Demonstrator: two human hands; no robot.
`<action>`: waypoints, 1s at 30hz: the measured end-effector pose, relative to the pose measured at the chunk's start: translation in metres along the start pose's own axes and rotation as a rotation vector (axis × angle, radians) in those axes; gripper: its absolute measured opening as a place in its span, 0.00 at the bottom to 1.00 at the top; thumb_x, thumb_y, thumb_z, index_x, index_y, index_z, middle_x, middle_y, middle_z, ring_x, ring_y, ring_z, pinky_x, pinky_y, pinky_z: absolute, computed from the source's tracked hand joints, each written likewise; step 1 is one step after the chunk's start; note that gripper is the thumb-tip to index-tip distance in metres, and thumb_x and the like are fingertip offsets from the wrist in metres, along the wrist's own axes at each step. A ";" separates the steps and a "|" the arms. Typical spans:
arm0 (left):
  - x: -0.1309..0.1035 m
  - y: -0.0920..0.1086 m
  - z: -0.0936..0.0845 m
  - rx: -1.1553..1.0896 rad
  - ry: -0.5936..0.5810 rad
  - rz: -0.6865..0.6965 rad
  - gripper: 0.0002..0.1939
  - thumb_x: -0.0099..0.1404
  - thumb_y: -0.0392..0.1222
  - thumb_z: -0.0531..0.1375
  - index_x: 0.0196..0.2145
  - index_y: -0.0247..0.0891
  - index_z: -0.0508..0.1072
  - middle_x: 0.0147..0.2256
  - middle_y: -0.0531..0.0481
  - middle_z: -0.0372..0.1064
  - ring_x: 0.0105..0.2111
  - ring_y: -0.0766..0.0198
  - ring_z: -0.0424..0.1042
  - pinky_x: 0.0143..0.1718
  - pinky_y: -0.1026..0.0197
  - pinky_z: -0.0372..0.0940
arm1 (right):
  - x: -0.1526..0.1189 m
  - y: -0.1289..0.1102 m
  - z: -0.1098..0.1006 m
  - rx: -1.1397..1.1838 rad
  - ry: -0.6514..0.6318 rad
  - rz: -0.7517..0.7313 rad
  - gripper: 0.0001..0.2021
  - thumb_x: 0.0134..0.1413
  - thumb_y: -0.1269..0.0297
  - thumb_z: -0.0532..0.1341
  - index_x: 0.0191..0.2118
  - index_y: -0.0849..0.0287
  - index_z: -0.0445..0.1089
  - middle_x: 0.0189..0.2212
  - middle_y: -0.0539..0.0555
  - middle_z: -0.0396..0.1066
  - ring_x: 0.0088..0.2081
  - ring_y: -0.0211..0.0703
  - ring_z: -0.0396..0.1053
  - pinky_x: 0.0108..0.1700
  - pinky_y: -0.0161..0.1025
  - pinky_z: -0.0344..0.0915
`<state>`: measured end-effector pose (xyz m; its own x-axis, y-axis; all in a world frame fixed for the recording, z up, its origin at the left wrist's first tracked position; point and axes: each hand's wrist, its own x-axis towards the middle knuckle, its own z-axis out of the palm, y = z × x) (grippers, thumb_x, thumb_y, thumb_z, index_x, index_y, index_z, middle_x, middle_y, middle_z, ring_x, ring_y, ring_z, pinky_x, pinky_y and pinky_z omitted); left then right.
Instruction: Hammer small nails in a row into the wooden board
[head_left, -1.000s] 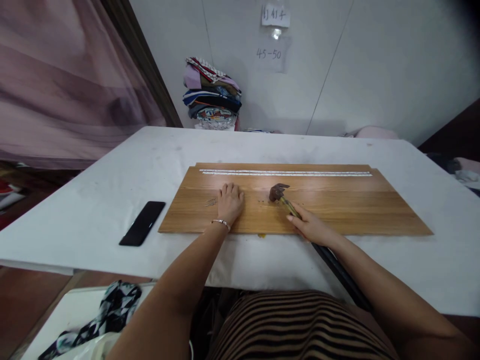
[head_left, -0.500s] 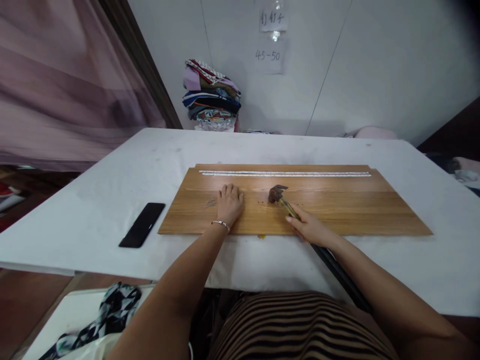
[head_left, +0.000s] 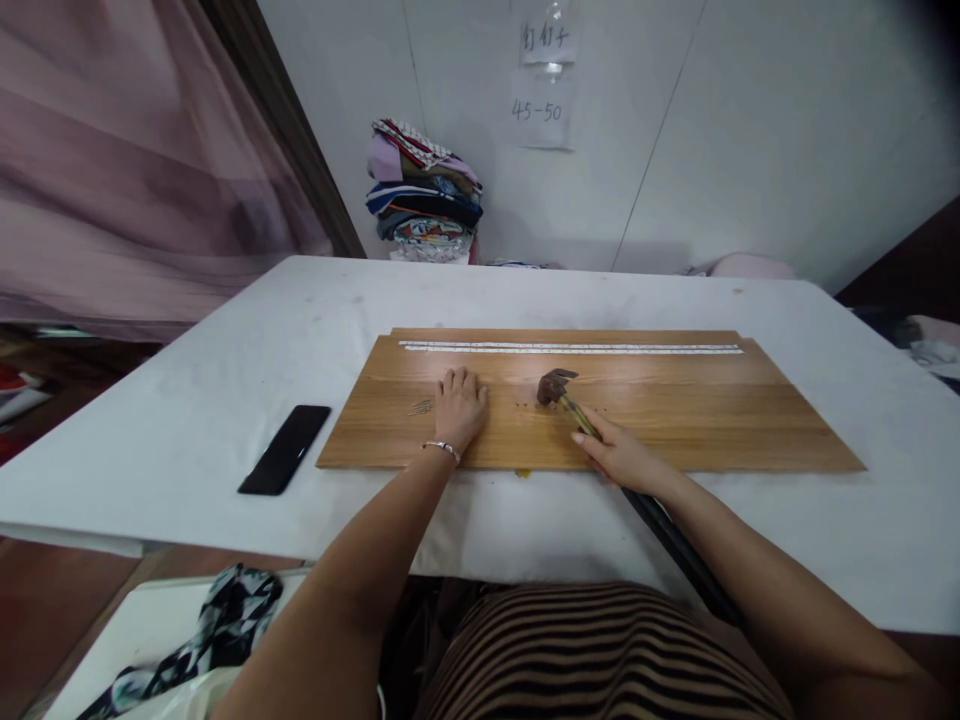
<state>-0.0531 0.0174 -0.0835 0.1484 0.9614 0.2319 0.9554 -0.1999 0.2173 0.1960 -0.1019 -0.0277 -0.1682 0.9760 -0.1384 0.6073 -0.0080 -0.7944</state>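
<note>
My left hand point(head_left: 460, 405) lies flat on a brown wooden board point(head_left: 697, 420), fingers stretched forward. Just left of it is a small bunch of loose nails point(head_left: 421, 407). My right hand point(head_left: 616, 447) is wrapped round the handle of a claw hammer point(head_left: 556, 387), whose rusty head is at the middle of the board. Small dark specks, perhaps nail heads, dot the wood on both sides of the hammer head. Two thin white strips point(head_left: 570, 349) with small marks run along the board's far side.
The board rests on a white-covered table point(head_left: 187, 400). A black phone point(head_left: 285, 450) lies left of the board. Behind the table stands a stack of folded clothes point(head_left: 424, 190) by the wall. At lower left, a patterned cloth point(head_left: 232, 610) lies on a pale seat.
</note>
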 end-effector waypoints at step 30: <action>0.000 -0.001 0.001 0.034 0.010 0.011 0.19 0.69 0.45 0.48 0.51 0.37 0.70 0.60 0.40 0.63 0.62 0.46 0.57 0.61 0.42 0.54 | -0.001 -0.003 -0.001 0.009 -0.025 0.036 0.31 0.63 0.57 0.51 0.69 0.58 0.51 0.37 0.59 0.75 0.40 0.51 0.73 0.40 0.46 0.70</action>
<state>-0.0535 0.0174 -0.0846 0.1568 0.9570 0.2440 0.9617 -0.2042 0.1828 0.1947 -0.1025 -0.0244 -0.1660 0.9692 -0.1817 0.6066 -0.0449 -0.7938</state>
